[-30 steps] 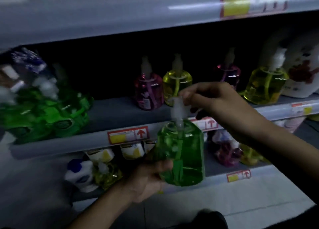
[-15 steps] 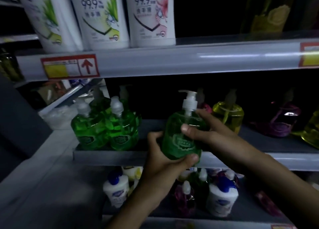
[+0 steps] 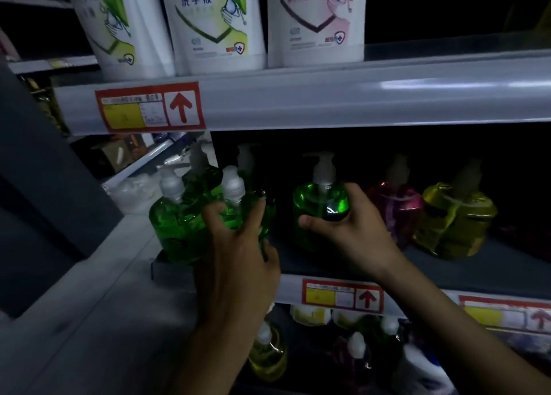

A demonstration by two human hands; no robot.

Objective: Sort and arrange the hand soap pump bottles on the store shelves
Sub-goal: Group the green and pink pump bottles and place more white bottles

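Note:
On the middle shelf [image 3: 489, 263] stands a green pump bottle [image 3: 319, 201], and my right hand [image 3: 351, 230] grips its body from the right, thumb across the front. To its left is a cluster of green pump bottles [image 3: 179, 227]. My left hand [image 3: 238, 251] wraps round the front right bottle of that cluster [image 3: 235, 212], fingers over its shoulder. A dark red pump bottle [image 3: 396, 204] and a yellow pump bottle [image 3: 453, 218] stand to the right of my right hand.
Three tall white soap bottles [image 3: 214, 22] stand on the upper shelf, above a red price tag [image 3: 150, 107] on its rail. The lower shelf holds yellow, green and white pump bottles [image 3: 268, 353]. A grey upright panel [image 3: 44, 201] bounds the left side.
The green bottle went from both hands in front of the shelf onto the middle shelf. My left hand left it and took hold of a bottle in the green cluster.

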